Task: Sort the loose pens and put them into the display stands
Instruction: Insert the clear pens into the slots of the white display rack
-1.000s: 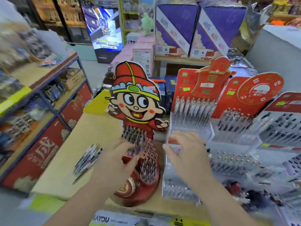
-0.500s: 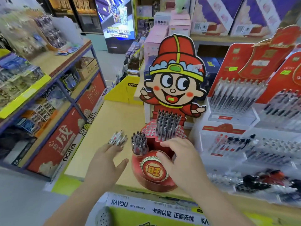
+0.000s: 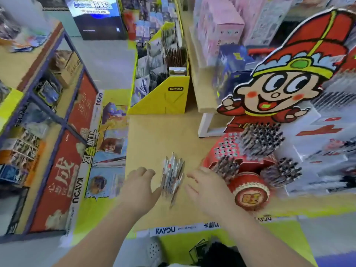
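1. Both hands have shifted since the earlier frame. The right hand [image 3: 208, 187] has left the front of the red display stand [image 3: 248, 191] and come across to the loose pens [image 3: 172, 174]. The left hand [image 3: 140, 187] has closed in on them from the other side. The view has swung too, so the stand now sits at the right of the frame rather than the centre.
2. Head view, grip: both hands are released, with fingers spread and relaxed, holding nothing. They flank the pens. The left thumb is touching the bundle or just short of it; blur keeps me from telling which.
3. Head view, the task's things: the pens lie in a loose fanned bundle on the wooden table [image 3: 154, 135], lower centre of the frame, just left of the stand. The stand already carries clusters of upright pens below its cartoon cutout [image 3: 279, 89].
4. The step in hand, as I judge it, is gathering the loose pens. The next move calls for drawing both hands together to square the bundle, then lifting it toward the stand's unfilled sockets [image 3: 226, 149].
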`<action>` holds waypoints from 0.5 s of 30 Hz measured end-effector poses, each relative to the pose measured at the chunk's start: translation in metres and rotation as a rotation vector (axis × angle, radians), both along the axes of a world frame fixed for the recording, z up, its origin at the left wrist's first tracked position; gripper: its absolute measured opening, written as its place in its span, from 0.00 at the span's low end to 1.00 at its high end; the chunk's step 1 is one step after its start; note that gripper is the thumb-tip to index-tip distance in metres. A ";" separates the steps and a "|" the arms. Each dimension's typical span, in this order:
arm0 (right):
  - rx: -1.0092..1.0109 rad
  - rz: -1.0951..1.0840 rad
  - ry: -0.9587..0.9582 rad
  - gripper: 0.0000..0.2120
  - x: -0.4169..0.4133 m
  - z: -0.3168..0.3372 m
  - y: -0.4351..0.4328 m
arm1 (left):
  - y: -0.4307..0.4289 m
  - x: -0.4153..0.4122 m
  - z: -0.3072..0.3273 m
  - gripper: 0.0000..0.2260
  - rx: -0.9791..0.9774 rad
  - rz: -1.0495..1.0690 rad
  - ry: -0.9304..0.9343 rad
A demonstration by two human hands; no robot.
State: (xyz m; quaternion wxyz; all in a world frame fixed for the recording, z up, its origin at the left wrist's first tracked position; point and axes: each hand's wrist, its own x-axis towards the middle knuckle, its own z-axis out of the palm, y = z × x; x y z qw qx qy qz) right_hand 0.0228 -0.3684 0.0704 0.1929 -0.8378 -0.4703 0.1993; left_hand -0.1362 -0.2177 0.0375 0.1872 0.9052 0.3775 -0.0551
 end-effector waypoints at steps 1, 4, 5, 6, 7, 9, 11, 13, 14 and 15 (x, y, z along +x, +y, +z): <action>-0.022 -0.026 0.022 0.15 -0.004 -0.009 0.006 | 0.007 0.002 -0.003 0.24 0.004 -0.024 0.044; -0.083 -0.095 0.098 0.14 -0.011 -0.036 0.019 | 0.024 0.005 -0.020 0.25 -0.016 -0.085 0.145; -0.109 -0.114 0.124 0.14 -0.011 -0.045 0.021 | 0.029 0.006 -0.026 0.25 -0.034 -0.095 0.168; -0.138 -0.130 0.154 0.14 -0.010 -0.053 0.024 | 0.033 0.008 -0.030 0.25 -0.048 -0.103 0.187; -0.163 -0.148 0.191 0.15 -0.009 -0.061 0.027 | 0.036 0.009 -0.034 0.26 -0.062 -0.111 0.207; -0.208 -0.203 0.276 0.17 -0.007 -0.077 0.031 | 0.038 0.012 -0.039 0.25 -0.077 -0.120 0.241; -0.235 -0.264 0.361 0.20 -0.004 -0.091 0.034 | 0.039 0.015 -0.042 0.24 -0.074 -0.137 0.272; -0.282 -0.316 0.444 0.25 -0.002 -0.104 0.037 | 0.041 0.017 -0.047 0.23 -0.073 -0.152 0.306; -0.307 -0.334 0.472 0.27 -0.001 -0.109 0.038 | 0.042 0.019 -0.052 0.23 -0.091 -0.146 0.307; -0.327 -0.347 0.485 0.28 0.000 -0.116 0.040 | 0.044 0.020 -0.057 0.22 -0.126 -0.129 0.298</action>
